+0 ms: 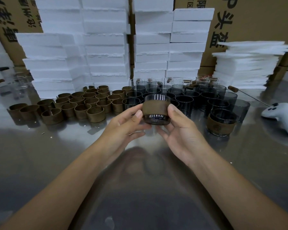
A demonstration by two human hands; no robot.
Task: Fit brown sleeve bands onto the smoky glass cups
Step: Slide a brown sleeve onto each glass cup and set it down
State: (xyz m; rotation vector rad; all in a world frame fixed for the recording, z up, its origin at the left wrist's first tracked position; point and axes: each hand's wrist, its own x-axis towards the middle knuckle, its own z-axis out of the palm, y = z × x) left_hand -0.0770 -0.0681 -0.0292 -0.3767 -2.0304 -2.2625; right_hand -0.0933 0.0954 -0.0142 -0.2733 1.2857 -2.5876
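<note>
Smoky cup (157, 119), brown band (156, 107) around its middle, pinched between left hand (128, 125) and right hand (178, 128); seating appears complete, so setting down beside the finished cup (220, 123) likely follows.

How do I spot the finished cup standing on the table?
Look at the crowd of smoky glass cups on the table. At its near right corner, left of the white controller, stands one cup. Unlike its bare neighbours, it wears a brown band.
</note>
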